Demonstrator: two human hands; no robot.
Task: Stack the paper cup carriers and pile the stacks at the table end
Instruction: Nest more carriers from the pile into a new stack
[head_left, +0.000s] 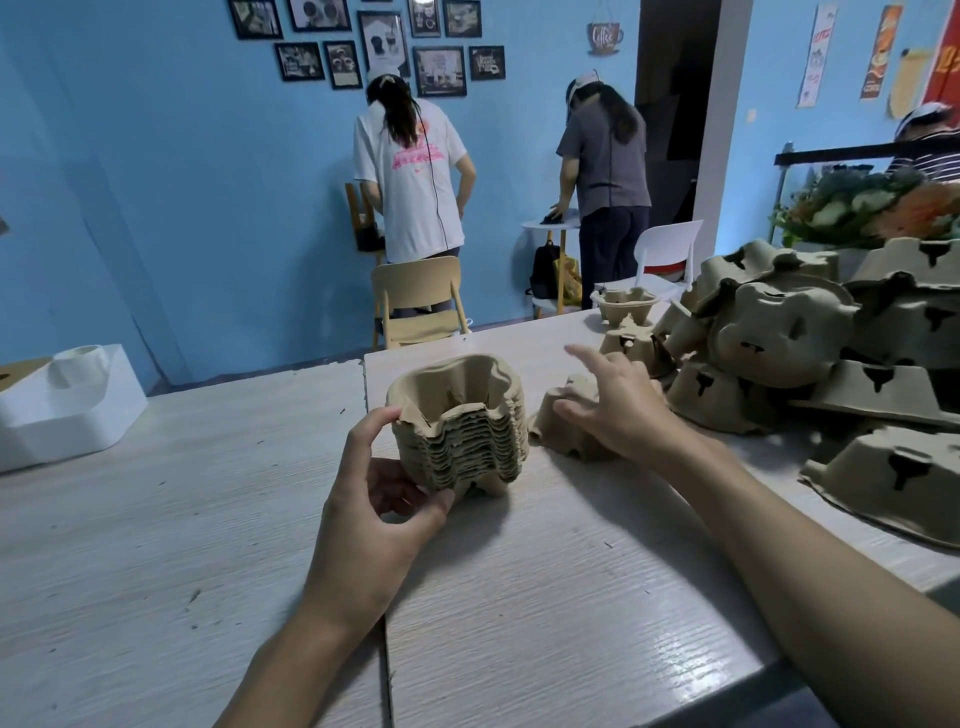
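Observation:
A stack of brown pulp cup carriers (460, 431) stands on the white wooden table (545, 597), nested open side up. My left hand (379, 499) grips its near left side, forefinger at the rim and thumb at the base. My right hand (610, 402) hovers with spread fingers over a single upturned carrier (558, 423) just right of the stack, thumb close to its top. Whether it touches is unclear.
A heap of loose carriers (810, 343) fills the table's right side, with one (888, 480) near the right edge. A white foam piece (67, 400) sits at far left. A wooden chair (418, 304), a white chair (667, 257) and two people stand beyond.

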